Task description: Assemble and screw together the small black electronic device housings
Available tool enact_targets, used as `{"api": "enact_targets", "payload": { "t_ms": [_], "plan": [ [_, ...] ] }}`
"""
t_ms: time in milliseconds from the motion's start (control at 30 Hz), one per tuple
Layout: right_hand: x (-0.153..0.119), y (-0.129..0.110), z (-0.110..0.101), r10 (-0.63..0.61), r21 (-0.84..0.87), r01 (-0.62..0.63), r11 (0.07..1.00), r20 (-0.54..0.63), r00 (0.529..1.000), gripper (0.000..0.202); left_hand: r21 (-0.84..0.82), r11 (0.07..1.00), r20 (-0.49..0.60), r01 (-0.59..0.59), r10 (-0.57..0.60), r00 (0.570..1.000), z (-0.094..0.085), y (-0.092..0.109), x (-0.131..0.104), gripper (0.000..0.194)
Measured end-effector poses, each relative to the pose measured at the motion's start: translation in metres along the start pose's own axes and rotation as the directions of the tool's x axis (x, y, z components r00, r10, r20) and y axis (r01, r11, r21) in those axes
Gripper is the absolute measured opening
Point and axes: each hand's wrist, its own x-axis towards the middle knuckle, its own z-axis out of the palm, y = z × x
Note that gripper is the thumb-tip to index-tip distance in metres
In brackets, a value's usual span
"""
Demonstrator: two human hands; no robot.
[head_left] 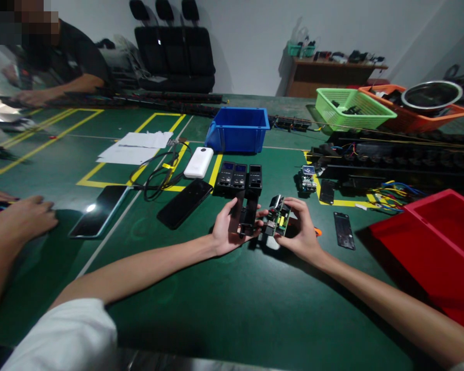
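My left hand (230,229) holds a black plastic housing (248,214), its fingers wrapped beneath and its thumb at the left side. Close beside it on the right, my right hand (301,232) grips a circuit board assembly (277,216) with yellow and silver parts between thumb and fingers. The board and the housing are held apart, with a narrow gap. Just beyond my left hand, several black modules (237,176) stand side by side on the green table (201,309). Another small board assembly (308,180) lies to the right, near a flat black cover (327,191).
A blue bin (237,131), white power bank (198,162), black phone (184,203) and cables (154,178) lie beyond my left arm. At right are a red bin (441,247), a black panel (344,230) and wires (394,196). Another person's hand (34,219) rests at left, near a phone (100,211).
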Motion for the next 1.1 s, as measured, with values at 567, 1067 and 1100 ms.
{"api": "enact_targets", "payload": {
  "t_ms": [567, 1067, 1100],
  "plan": [
    [-0.0001, -0.0038, -0.0001, -0.014, 0.03, 0.014, 0.999, -0.002, 1.0, 0.071, 0.002, 1.0, -0.015, 0.006, -0.005, 1.0, 0.0013, 0.0005, 0.0002, 0.052],
    [-0.0024, -0.0001, 0.0, 0.0, 0.02, -0.001, 1.0, 0.011, 1.0, 0.071, 0.005, 1.0, -0.035, 0.007, -0.007, 0.999, 0.0012, 0.0009, 0.0002, 0.052],
    [-0.0023, -0.0005, 0.0001, 0.003, 0.026, -0.003, 1.0, 0.007, 1.0, 0.071, 0.006, 1.0, -0.032, 0.009, -0.009, 0.999, 0.0013, 0.0009, 0.0002, 0.052]
  ]
}}
